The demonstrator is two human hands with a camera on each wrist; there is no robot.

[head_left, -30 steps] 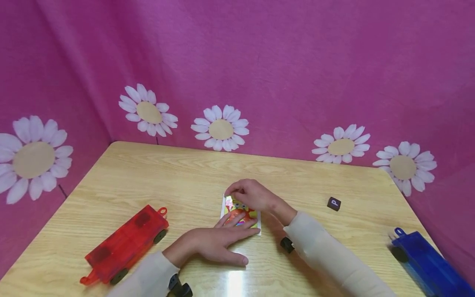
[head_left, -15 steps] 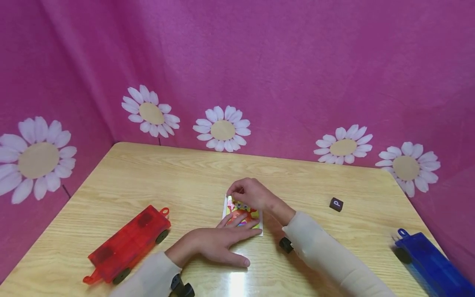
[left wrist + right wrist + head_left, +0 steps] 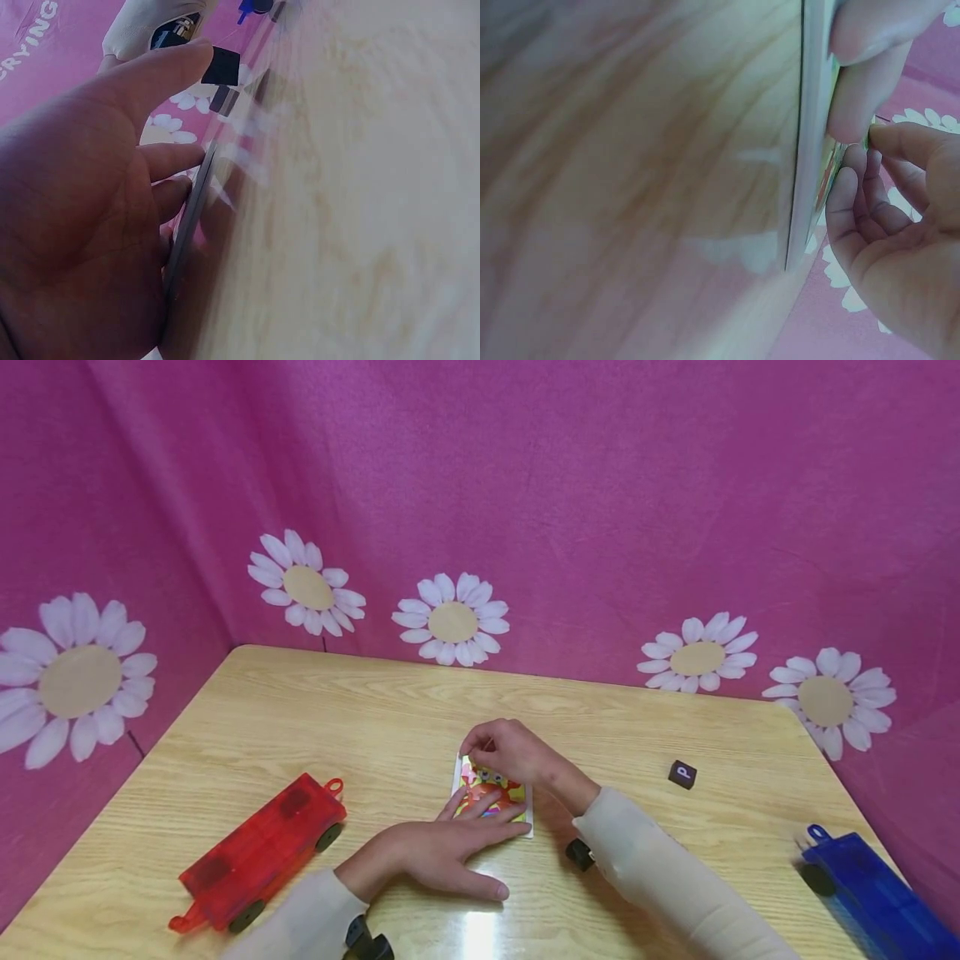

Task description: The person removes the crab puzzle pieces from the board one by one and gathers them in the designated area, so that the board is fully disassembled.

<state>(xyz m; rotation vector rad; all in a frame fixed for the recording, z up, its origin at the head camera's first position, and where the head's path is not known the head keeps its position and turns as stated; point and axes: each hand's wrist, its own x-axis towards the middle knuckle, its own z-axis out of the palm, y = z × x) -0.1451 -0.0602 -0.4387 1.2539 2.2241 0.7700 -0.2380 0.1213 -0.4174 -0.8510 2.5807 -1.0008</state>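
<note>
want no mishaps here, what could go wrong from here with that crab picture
The left hand lies across the crab picture, so a sideways push might skew it. The right hand, curled at its far edge, could bend or lift that edge.

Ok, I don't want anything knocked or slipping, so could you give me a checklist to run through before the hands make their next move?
1. Picture board steadied: ok, the left hand's spread fingers rest across its near part.
2. Right hand in place: ok, its curled fingers are at the board's far left corner.
3. What the right hand's fingertips hold: cannot tell, hidden between them.
4. Whole picture visible: not ok, both hands cover parts.
5. Red toy wagon clear of the board: ok, well apart.
6. Dark cube clear: ok, touching neither hand.
</note>
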